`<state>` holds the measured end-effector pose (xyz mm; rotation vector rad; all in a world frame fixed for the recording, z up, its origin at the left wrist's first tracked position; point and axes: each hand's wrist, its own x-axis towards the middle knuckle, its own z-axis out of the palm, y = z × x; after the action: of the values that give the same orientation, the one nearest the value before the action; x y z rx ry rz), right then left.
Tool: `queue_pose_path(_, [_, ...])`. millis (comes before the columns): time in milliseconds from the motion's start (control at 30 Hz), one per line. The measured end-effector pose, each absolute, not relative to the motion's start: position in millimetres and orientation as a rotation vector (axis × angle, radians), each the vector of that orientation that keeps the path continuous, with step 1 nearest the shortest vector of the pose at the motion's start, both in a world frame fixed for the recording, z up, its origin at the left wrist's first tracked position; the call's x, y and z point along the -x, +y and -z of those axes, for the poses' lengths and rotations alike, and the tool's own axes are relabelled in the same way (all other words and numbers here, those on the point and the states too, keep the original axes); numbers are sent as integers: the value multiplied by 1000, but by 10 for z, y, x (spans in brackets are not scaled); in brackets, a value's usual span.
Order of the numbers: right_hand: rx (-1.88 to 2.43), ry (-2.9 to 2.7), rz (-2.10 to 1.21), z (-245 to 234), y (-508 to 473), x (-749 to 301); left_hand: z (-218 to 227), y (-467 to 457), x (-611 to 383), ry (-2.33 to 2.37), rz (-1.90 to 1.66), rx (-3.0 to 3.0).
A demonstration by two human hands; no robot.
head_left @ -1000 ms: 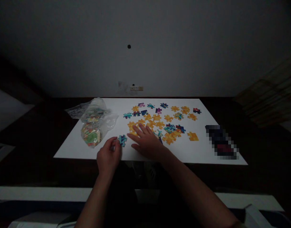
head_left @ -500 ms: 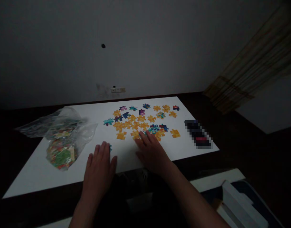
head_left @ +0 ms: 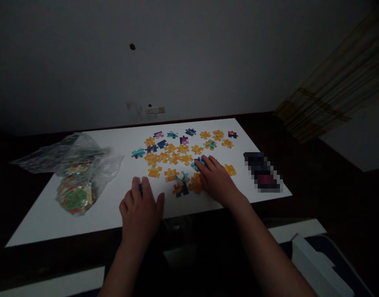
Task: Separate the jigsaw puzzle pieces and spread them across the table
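Observation:
My left hand [head_left: 141, 210] rests palm down near the table's front edge, its fingers stretched out and apart. Under its fingertips shows a bit of a dark blue puzzle piece [head_left: 140, 188], mostly covered. My right hand [head_left: 218, 181] lies over the front right of the spread of jigsaw pieces, fingers extended. Its fingertips touch a teal and purple puzzle piece [head_left: 196, 164]. Just left of this hand are yellow puzzle pieces [head_left: 194, 184] and a dark blue and orange puzzle piece [head_left: 182, 190]. More yellow puzzle pieces [head_left: 163, 157] lie scattered behind, among blue and purple ones.
A clear plastic bag [head_left: 76, 194] with colourful contents lies on the left of the white table [head_left: 109, 222]. A blurred-out dark object [head_left: 263, 173] is at the right edge. Behind stands a wall with sockets [head_left: 155, 110]; a curtain [head_left: 319, 99] hangs at right.
My right hand has moved right across the pieces. A dark blue and orange piece and some yellow ones now lie nearer the front. My left hand has shifted slightly right, and the view has tilted.

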<state>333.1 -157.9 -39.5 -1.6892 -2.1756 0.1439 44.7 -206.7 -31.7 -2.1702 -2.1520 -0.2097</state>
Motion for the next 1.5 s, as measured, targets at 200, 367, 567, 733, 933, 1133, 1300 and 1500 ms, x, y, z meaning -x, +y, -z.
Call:
queue_pose_path(200, [1710, -2178, -198, 279, -1336, -3431, 351, -2127, -934, -1528, 436, 2786])
queue_pose_path(367, [1666, -2151, -236, 231, -1325, -3511, 367, -2095, -1162, -1390, 495, 2917])
queue_pose_path(567, [1755, -2001, -189, 207, -1307, -3600, 409, -2105, -1106, -1368, 590, 2906])
queue_pose_path(733, [1695, -1933, -104, 124, -1423, -3678, 407, -2123, -1082, -1394, 746, 2910])
queue_pose_path(933, [1545, -2055, -88, 219, -2099, -3878, 369, -2054, -1256, -1511, 752, 2846])
queue_pose_path(1133, [1496, -2122, -206, 331, -2443, -3859, 347, -1985, -1347, -1475, 749, 2888])
queue_pose_path(1300, [1487, -2082, -169, 415, -2195, -3676, 375, -2081, -1212, -1396, 782, 2885])
queue_pose_path(1500, [1475, -2109, -250, 455, -2068, -3580, 384, -2183, -1176, -1253, 857, 2890])
